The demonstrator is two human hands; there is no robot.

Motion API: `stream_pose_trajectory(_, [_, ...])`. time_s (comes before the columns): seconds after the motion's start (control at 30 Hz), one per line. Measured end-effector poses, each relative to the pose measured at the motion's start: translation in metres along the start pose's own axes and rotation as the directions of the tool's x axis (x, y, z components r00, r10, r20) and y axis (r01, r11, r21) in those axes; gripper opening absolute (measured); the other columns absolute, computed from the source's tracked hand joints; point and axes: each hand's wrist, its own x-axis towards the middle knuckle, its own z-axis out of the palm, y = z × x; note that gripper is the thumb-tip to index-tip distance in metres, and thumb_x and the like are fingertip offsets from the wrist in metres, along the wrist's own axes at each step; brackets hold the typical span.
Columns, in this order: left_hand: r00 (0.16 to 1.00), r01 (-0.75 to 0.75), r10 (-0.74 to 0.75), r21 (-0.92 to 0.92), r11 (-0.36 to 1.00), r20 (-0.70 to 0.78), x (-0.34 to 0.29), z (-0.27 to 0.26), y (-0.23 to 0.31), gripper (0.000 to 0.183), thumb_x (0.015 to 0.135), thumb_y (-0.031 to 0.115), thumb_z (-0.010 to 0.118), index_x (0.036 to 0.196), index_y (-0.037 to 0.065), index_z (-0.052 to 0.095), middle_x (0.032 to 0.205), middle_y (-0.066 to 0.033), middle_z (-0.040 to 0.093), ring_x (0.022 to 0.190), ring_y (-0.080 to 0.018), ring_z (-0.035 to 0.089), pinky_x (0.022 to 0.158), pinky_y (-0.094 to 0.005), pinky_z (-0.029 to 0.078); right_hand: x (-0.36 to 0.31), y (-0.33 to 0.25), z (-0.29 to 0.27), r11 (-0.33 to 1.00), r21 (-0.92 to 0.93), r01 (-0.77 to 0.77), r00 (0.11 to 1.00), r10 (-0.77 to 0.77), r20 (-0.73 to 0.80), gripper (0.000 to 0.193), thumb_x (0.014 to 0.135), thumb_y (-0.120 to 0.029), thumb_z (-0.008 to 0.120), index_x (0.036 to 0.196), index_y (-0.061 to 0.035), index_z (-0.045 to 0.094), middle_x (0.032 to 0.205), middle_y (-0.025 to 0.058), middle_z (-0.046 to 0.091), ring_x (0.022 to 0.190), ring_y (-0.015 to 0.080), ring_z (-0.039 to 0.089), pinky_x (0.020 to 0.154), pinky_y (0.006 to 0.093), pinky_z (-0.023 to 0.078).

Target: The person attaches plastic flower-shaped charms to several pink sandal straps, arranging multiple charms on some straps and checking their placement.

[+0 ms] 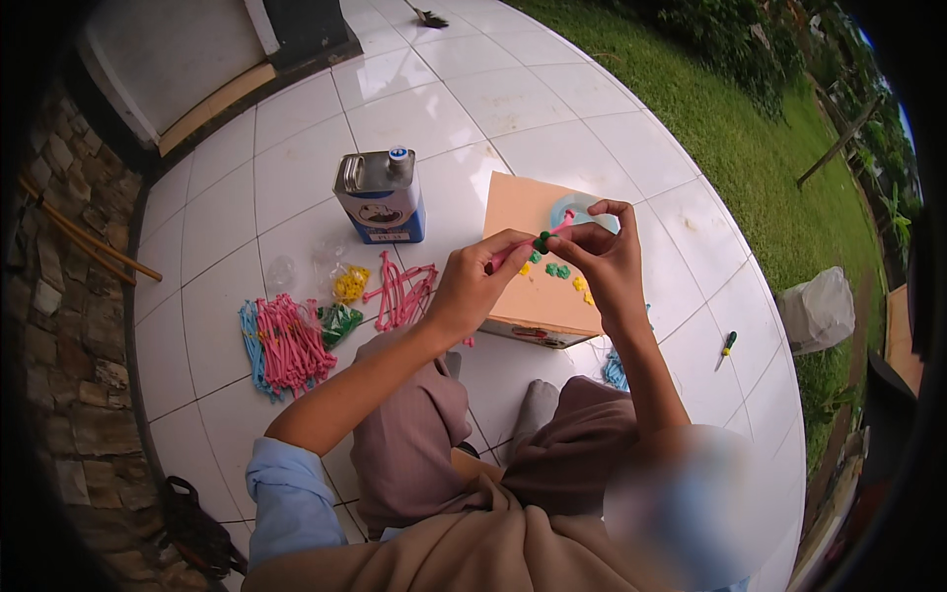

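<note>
My left hand [475,281] and my right hand [604,259] meet above a cardboard box [523,207] on the white tiled floor. Together they pinch a thin pink plastic stick [560,228] with a small dark green piece [542,242] on it. Small green [558,269] and yellow pieces [581,286] lie on the box top, and a pale blue round dish [570,207] sits behind my right hand.
A metal can with a blue base [380,195] stands left of the box. Loose pink sticks [400,291], a pink and blue bundle [284,343], and bags of yellow [350,283] and green pieces [338,321] lie nearby. A green-handled screwdriver [727,345] lies right; grass beyond.
</note>
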Motion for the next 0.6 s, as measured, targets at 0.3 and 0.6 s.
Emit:
stream_pose_trajectory(0.3, [0.999, -0.041, 0.038, 0.065, 0.997, 0.038, -0.0014, -0.0003, -0.0020, 0.022, 0.091, 0.022, 0.053, 0.103, 0.007, 0.063, 0.057, 0.0058, 0.040, 0.053, -0.0014, 0.032, 0.047, -0.0200, 0.029, -0.0029, 0.0103, -0.0001, 0.881, -0.405, 0.245, 0.966, -0.257, 0.025, 0.050, 0.072, -0.007, 0.072, 0.106, -0.0049, 0.035, 0.081, 0.0055, 0.063, 0.080, 0.0142, 0.059, 0.071, 0.0286, 0.043])
stream_pose_trajectory(0.6, [0.993, -0.108, 0.092, 0.247, 0.963, 0.078, -0.0020, -0.0030, 0.0012, 0.017, 0.089, 0.018, 0.054, 0.091, 0.001, 0.059, 0.058, -0.0092, 0.049, 0.049, -0.0139, 0.040, 0.050, -0.0271, 0.037, -0.0093, 0.0011, 0.0040, 0.588, -0.684, 0.431, 0.899, -0.343, 0.272, 0.042, 0.078, -0.003, 0.062, 0.114, -0.0092, 0.040, 0.085, 0.0009, 0.061, 0.100, 0.0204, 0.043, 0.087, 0.0387, 0.027])
